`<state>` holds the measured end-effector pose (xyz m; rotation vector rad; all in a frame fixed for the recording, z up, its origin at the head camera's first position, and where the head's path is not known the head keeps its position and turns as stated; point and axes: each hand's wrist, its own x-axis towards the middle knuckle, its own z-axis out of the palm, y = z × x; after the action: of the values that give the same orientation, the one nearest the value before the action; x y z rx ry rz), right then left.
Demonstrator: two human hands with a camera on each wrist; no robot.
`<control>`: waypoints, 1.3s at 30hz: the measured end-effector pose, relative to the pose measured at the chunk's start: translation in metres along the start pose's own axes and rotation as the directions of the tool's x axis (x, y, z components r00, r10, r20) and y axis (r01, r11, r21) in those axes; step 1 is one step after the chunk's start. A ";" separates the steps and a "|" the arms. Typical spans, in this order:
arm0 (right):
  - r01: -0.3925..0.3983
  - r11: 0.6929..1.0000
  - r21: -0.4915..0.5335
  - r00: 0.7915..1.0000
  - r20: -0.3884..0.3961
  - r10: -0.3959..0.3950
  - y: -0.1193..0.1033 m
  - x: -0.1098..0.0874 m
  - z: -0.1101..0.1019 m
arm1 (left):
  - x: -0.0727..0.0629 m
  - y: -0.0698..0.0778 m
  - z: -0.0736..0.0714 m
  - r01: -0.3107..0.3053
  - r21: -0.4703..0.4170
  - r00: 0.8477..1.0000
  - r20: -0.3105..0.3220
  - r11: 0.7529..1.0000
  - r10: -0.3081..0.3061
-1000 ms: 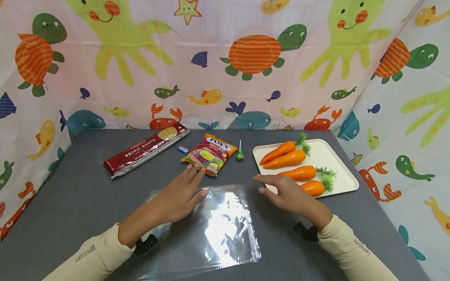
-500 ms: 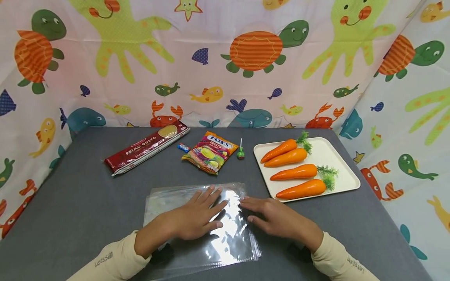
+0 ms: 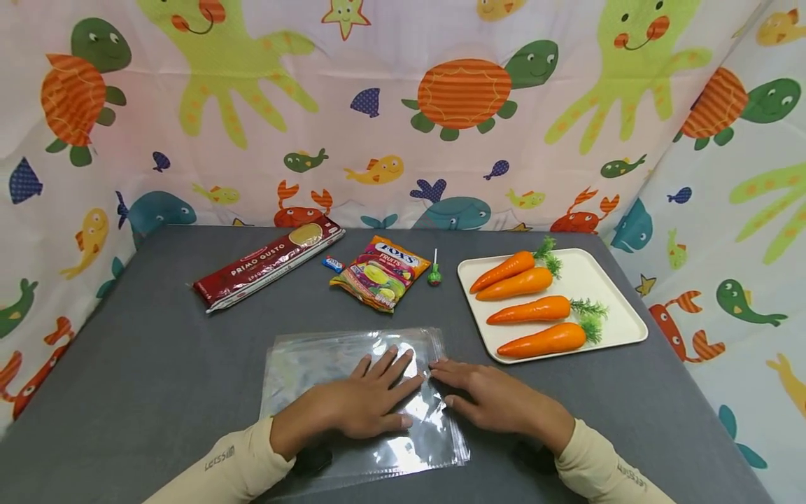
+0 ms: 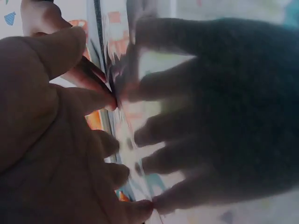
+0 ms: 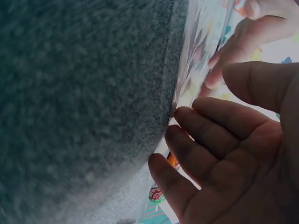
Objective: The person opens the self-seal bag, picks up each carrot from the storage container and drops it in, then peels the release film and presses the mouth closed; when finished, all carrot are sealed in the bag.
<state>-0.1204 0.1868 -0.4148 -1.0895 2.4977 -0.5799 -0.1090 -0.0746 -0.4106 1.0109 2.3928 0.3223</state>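
Clear plastic sheets (image 3: pixel 308 360) lie stacked and glossy at the near middle of a grey table (image 3: pixel 157 350), edges slightly uneven. Two forearms in cream sleeves (image 3: pixel 227 465) reach in from the lower corners, angled toward each other. The person's left hand (image 3: pixel 371 402) is palm down over the right half of the stack, fingers fanned wide and straight, thumb pointing out toward the right; it grips nothing. From the left wrist, the palm is raised off the plastic and at least one fingertip meets its own dark reflection. The right hand (image 3: pixel 494 392) comes in just beside the stack, palm down, fingers close together and gently bent, their tips at the sheets' right edge. Its thumb stands apart from the fingers, and nothing is clasped between them.

Beyond the sheets, from left to right, are a long dark-red packet (image 3: pixel 267 262), a small blue sweet (image 3: pixel 333 264), an orange Fox's candy bag (image 3: pixel 380 273) and a green lollipop (image 3: pixel 434 275). At right, four orange carrots (image 3: pixel 529 309) rest on a cream tray (image 3: pixel 592 276). A sea-animal curtain (image 3: pixel 390 42) hangs behind.
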 end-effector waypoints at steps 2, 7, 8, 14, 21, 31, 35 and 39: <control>0.002 1.000 -0.004 1.000 0.001 -0.002 0.000 0.000 0.002 | 0.000 0.001 0.001 0.017 0.031 1.000 0.011 0.999 -0.018; 0.013 1.000 -0.015 1.000 0.002 -0.013 0.001 0.001 0.004 | -0.004 0.001 0.002 0.044 0.095 0.999 0.013 0.995 -0.045; 0.017 1.000 -0.017 1.000 0.002 -0.017 0.001 0.001 0.004 | -0.005 0.000 0.002 0.042 0.097 0.999 0.012 0.994 -0.043; 0.032 0.999 -0.031 0.999 0.000 -0.032 0.002 0.001 0.003 | -0.008 -0.005 0.006 0.033 0.123 0.999 -0.011 0.992 -0.032; 0.016 1.000 -0.012 1.000 0.026 -0.016 0.002 0.002 0.003 | -0.011 -0.007 0.008 0.036 0.135 0.999 -0.009 0.990 -0.035; 0.043 0.999 -0.033 0.999 0.019 -0.042 0.002 0.003 0.001 | -0.014 -0.013 0.009 0.008 0.050 0.997 -0.075 0.999 -0.004; 0.031 0.999 -0.036 0.999 0.022 -0.030 0.002 0.003 0.001 | -0.010 -0.014 0.012 -0.005 0.011 0.981 -0.193 1.000 0.008; 0.023 0.999 -0.034 0.999 0.026 -0.022 0.001 0.002 0.001 | -0.005 -0.013 0.013 0.017 0.043 0.946 -0.325 0.999 -0.002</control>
<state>-0.1224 0.1857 -0.4165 -1.1323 2.4848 -0.5275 -0.1070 -0.0866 -0.4247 1.0333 2.7092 0.4653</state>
